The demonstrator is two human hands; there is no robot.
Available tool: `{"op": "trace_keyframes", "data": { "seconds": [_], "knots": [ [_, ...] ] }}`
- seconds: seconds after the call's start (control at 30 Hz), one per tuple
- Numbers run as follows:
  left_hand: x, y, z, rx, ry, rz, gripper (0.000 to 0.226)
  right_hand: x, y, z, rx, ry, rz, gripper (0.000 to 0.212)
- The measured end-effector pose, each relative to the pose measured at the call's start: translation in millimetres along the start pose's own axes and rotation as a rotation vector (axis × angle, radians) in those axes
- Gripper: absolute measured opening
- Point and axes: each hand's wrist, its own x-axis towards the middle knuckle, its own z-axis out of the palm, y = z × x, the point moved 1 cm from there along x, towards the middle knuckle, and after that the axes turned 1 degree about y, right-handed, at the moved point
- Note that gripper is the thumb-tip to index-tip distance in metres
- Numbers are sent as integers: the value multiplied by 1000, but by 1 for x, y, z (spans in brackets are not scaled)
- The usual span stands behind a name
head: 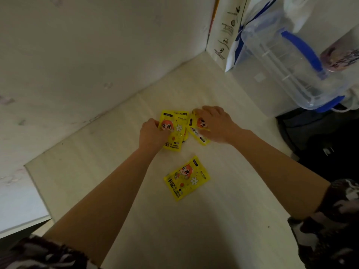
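In the frame's centre, on the surface point(213, 220), the left hand point(153, 133) pinches the first yellow packet point(175, 123) and the right hand point(215, 123) curls over the second packet point(201, 121); both seem light, soft and slippery, best gripped at the edges.

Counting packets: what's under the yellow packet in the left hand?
The edge of a second packet shows on its right. The top packet and left hand cover the rest; more may hide. The right hand grips a third packet.
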Motion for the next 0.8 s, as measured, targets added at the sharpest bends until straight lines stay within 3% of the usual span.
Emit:
{"op": "trace_keyframes", "data": {
  "seconds": [0.07, 0.23, 0.43, 0.63, 0.8],
  "knots": [
    [0, 1, 3, 60, 12, -3, 49, -6, 2, -2, 54, -63, 35, 74],
    [-9, 16, 14, 202, 19, -1, 71, -6, 6, -10, 63, -24, 23, 66],
    [-8, 14, 13, 138, -11, -1, 73, -8, 1, -4, -28, -9, 110, 98],
    [-9, 19, 20, 64, -22, -138, 79, -23, 3, 6, 167, -13, 158, 88],
    [-4, 31, 32, 145, 69, -209, 85, -39, 5, 17, 398, 68, 241, 82]
  ]
}}
